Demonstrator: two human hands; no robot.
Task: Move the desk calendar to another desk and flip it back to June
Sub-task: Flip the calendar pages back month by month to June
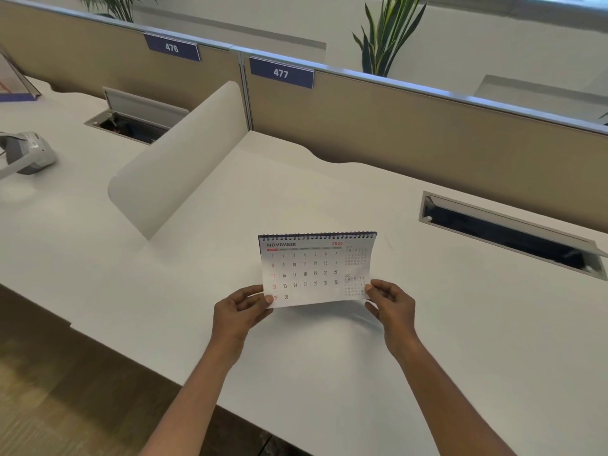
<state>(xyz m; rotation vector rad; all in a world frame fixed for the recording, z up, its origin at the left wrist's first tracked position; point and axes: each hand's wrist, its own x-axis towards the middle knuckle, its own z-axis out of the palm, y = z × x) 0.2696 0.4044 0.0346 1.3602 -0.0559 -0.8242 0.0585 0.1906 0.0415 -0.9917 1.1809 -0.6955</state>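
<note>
The desk calendar (312,268) is a white spiral-bound one with a dark binding along its top edge, showing the NOVEMBER 2026 page. It is over the white desk (329,179) labelled 477, near the front middle. My left hand (241,309) pinches the page's lower left corner between thumb and fingers. My right hand (390,306) pinches the lower right corner. The page curves slightly and its bottom edge is lifted off the desk, casting a shadow below. The calendar's base behind the page is hidden.
A curved white divider (177,156) separates this desk from desk 476 on the left, where a grey headset (28,153) lies. Open cable trays (506,235) (131,120) sit in both desks. Tan partition panels (411,126) run along the back; wood floor lies at the lower left.
</note>
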